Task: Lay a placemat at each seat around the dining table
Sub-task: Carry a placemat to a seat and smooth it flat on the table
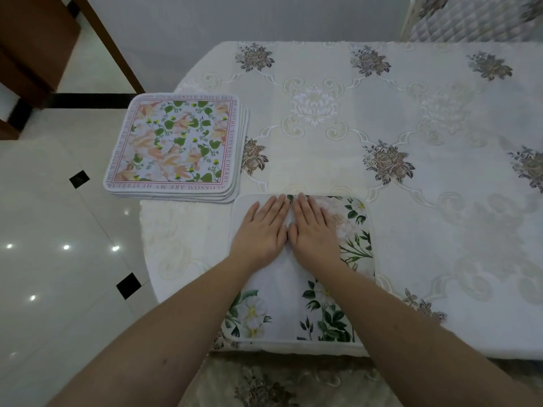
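Observation:
A white placemat with green leaves and pale flowers (357,248) lies flat at the near edge of the dining table (440,201). Both my hands press on its far half, side by side with straight fingers: my left hand (261,230) on the left, my right hand (314,230) touching it on the right. A stack of several floral placemats with a pink lettered border (176,145) sits on the table's left corner, partly overhanging the edge.
An embroidered cream tablecloth with rose motifs covers the table. A quilted chair back (476,19) stands at the far right. A brown wooden door frame (108,45) and glossy white floor tiles (58,259) lie to the left. A cushioned seat (279,383) is below me.

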Tool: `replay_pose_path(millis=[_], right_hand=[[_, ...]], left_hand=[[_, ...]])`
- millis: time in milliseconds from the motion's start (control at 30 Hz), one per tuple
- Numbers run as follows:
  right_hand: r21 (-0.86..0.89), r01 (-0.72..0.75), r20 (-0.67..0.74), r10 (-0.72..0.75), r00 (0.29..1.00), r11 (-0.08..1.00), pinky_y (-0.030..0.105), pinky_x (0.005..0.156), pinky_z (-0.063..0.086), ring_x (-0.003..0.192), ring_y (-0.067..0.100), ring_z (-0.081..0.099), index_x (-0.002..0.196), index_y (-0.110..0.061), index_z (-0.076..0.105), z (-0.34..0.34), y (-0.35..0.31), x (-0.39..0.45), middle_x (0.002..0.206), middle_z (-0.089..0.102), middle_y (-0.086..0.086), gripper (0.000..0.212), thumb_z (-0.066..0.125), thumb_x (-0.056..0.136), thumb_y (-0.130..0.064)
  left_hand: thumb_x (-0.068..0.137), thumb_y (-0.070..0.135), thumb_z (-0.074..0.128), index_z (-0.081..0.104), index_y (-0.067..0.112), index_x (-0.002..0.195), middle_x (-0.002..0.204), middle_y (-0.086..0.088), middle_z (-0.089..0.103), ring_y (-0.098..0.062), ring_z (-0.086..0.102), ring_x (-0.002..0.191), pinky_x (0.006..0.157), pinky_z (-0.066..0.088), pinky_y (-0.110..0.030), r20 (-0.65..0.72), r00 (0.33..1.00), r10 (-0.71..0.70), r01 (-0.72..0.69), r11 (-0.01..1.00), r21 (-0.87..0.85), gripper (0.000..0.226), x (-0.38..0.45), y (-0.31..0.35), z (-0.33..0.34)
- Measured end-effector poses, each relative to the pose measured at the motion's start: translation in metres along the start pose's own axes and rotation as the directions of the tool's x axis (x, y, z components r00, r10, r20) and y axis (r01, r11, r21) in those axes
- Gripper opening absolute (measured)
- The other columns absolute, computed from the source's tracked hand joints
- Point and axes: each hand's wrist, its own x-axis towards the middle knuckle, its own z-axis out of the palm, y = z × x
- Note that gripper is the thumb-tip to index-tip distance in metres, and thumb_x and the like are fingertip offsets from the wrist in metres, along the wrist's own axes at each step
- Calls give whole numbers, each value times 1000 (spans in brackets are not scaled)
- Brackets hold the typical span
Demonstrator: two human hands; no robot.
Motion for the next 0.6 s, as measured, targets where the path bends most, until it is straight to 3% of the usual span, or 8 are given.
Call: replay_pose_path(millis=[233,367,467,600], right_hand=[[-22,-4,-14,4,1000,1000,36,121,0,151,15,10,156,-18,20,4,1,2,164,15,0,62,18,98,-40],[-12,-16,23,16,1000,1000,44,122,-3,151,12,0,157,-22,13,2,3,4,165,7,-4,62,16,98,-42],[-29,-54,13,55,998,998,50,121,-3,151,12,1,157,-25,14,-1,4,3,165,8,-5,67,16,95,-49],[-39,-94,-6,93,996,995,47,121,-5,152,15,1,157,-27,12,-6,15,1,165,7,-3,71,24,94,-57]], left_hand=[[102,43,15,11,24,156,165,4,12,-14,12,152,123,6,-43,-29,999,-16,17,1000,22,58,1,-1,7],[100,51,15,14,32,158,166,4,10,-17,7,153,123,4,-46,-20,995,-97,98,995,22,61,2,0,5],[98,54,16,14,35,158,167,6,7,-15,3,153,123,0,-44,0,993,-121,121,992,18,63,2,0,3],[96,57,17,14,36,158,166,8,8,-14,4,153,123,0,-44,-13,989,-149,149,989,14,65,1,0,1]])
